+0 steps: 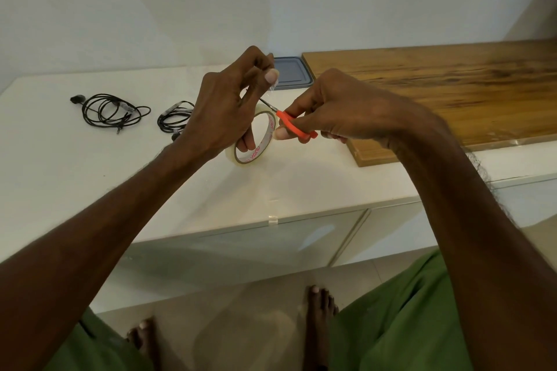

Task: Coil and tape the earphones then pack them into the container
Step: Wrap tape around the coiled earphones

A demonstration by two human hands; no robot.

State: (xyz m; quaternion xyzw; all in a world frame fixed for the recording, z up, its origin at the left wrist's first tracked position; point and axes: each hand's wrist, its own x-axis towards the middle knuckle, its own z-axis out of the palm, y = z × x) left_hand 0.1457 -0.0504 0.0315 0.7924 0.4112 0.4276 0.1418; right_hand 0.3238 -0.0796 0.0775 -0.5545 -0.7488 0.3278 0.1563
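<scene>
My left hand [224, 108] holds a clear tape roll [253, 141] above the white counter, lower fingers through its core, while thumb and forefinger pinch a pulled-out strip of tape [272, 88]. My right hand [325, 111] grips orange-handled scissors [294, 126], whose blades point at the strip between the roll and my pinch. Two black coiled earphones lie on the counter to the left: one earphone coil [110, 111] further left, another earphone coil [173, 119] partly hidden by my left wrist. A grey container lid [294, 75] shows behind my hands.
A wooden board [452, 93] covers the counter's right side. The white countertop [90, 175] ends at a front edge with a small piece of tape [272, 219] stuck there. Cabinet doors, floor tiles and my bare feet are below.
</scene>
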